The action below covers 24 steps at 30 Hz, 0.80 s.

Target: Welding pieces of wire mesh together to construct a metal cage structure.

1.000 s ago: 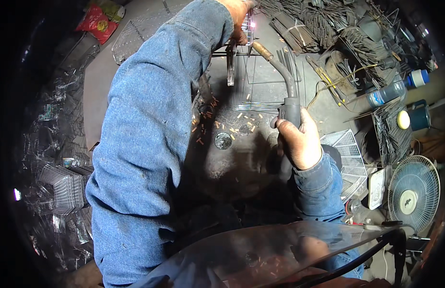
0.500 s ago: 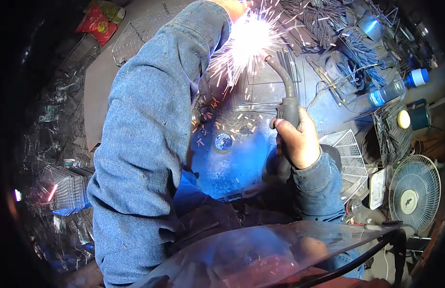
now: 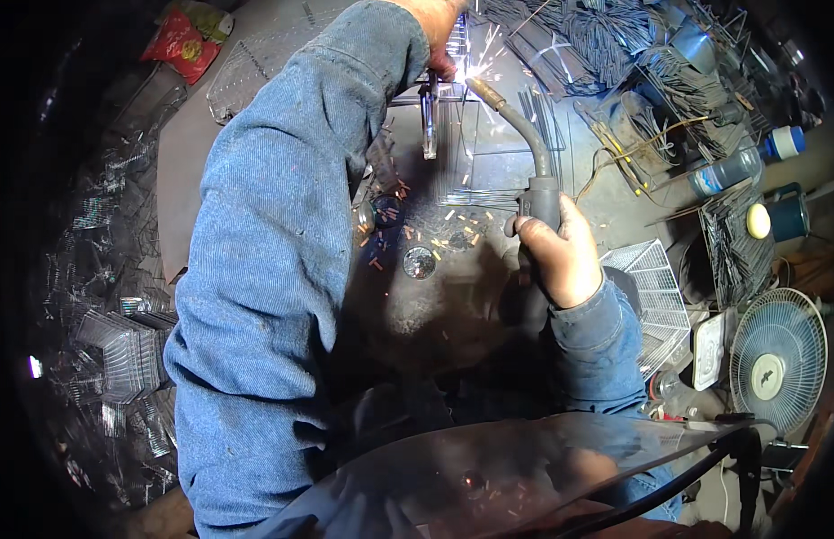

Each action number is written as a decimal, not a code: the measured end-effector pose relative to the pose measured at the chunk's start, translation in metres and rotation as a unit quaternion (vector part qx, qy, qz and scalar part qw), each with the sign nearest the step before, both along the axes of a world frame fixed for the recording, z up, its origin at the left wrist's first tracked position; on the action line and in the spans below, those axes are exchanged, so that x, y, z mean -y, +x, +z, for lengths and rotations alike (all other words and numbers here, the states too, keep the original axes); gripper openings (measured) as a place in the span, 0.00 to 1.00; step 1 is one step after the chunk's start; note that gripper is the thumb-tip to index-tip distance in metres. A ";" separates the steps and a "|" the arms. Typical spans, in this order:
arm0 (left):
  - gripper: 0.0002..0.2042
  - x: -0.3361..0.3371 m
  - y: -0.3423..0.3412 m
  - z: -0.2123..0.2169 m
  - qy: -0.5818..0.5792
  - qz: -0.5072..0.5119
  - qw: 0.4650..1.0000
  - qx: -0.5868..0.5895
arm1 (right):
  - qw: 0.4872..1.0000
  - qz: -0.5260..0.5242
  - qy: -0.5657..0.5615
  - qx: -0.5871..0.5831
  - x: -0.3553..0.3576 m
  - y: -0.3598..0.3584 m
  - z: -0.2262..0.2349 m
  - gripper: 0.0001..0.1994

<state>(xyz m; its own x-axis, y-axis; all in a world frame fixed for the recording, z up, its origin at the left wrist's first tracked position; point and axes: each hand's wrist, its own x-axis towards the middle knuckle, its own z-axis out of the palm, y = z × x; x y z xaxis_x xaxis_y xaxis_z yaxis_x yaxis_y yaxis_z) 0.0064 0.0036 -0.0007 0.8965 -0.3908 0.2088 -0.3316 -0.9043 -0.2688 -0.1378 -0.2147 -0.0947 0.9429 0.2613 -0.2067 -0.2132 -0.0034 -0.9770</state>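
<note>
Two hands work over a thin silver wire grid frame [image 3: 475,135] that lies on the dark, scorched metal worktop [image 3: 435,305] near the top middle of the view. The right hand [image 3: 561,256] has its fingers closed around the grey grip of a welding torch with a curved metal neck [image 3: 529,144], whose brass-coloured tip touches the upper edge of the wire frame, where a small white-blue spark burst [image 3: 466,72] flares. The left hand [image 3: 439,31], at the end of a long blue denim sleeve [image 3: 282,242], reaches to the same spot just beside the sparks; its fingers curl down onto the frame's top edge, though whether they pinch the wire cannot be told. Small glowing orange scraps [image 3: 390,220] are scattered on the worktop below the frame, near a round shiny metal disc [image 3: 419,262]. To the right of the torch hand sits a white wire basket [image 3: 651,287], with a pale blue round fan [image 3: 776,359] further right. Bundles of dark straight wire rods [image 3: 615,45] lie across the upper right, and a red crumpled bag [image 3: 179,40] lies at the upper left. A clear curved face shield [image 3: 489,476] spans the lower edge.
</note>
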 end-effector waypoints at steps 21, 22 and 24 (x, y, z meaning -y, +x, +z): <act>0.13 -0.167 0.022 0.048 0.069 0.173 0.955 0.233 | 0.995 -0.005 0.067 -0.076 -0.026 0.062 -0.060 0.09; 0.12 -0.173 0.019 0.077 0.051 0.184 0.953 0.237 | 0.995 0.002 0.066 -0.074 -0.027 0.062 -0.059 0.09; 0.15 -0.159 0.002 0.124 0.053 0.189 0.940 0.280 | 0.993 0.007 0.084 -0.077 -0.028 0.063 -0.057 0.10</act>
